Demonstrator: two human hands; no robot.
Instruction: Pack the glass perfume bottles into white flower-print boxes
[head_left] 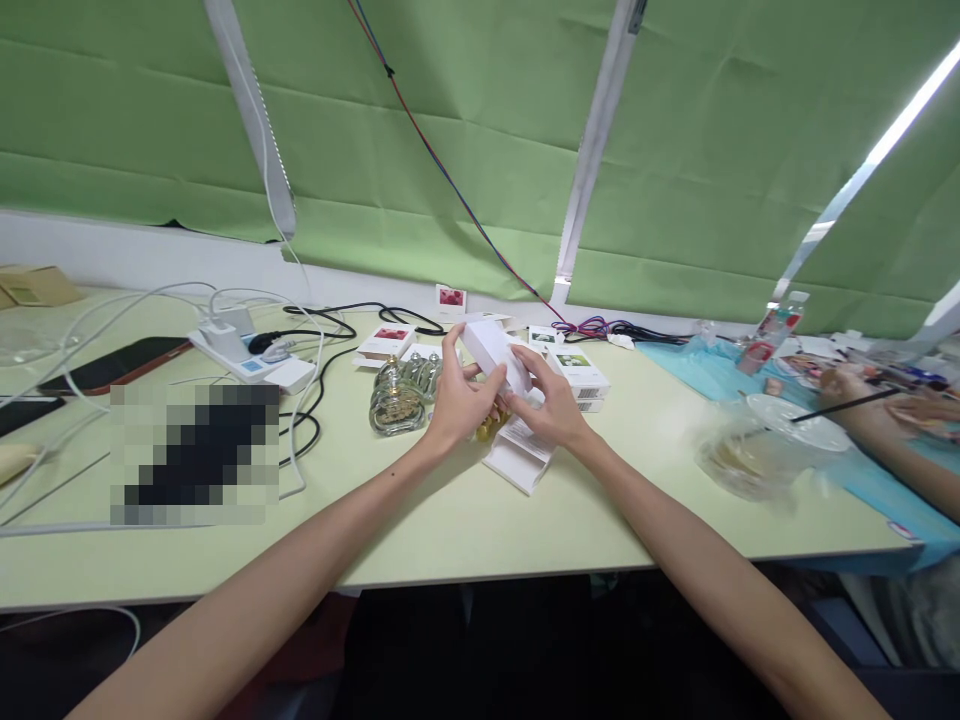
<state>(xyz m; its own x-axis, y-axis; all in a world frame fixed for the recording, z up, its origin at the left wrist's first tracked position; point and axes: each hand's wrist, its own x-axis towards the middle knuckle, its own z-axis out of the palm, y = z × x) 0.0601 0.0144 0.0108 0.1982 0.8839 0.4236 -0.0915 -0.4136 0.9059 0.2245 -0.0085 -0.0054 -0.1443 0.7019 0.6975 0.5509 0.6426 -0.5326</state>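
Observation:
Both my hands grip a small white box, held tilted above the table. My left hand has its fingers around the box's left side, while my right hand holds its right, lower end. Beneath them lies an open white carton, partly hidden by my right hand. Something gold shows just under the box. Left of my hands stand several glass bottles with gold and silvery tops. Flat boxes with a red picture sit behind the bottles, and boxes with a green picture are to the right.
A power strip with tangled cables and a phone occupy the left. On the right are a plastic tub in a bag, a bottle and blue sheeting. Another person's hand works at the far right.

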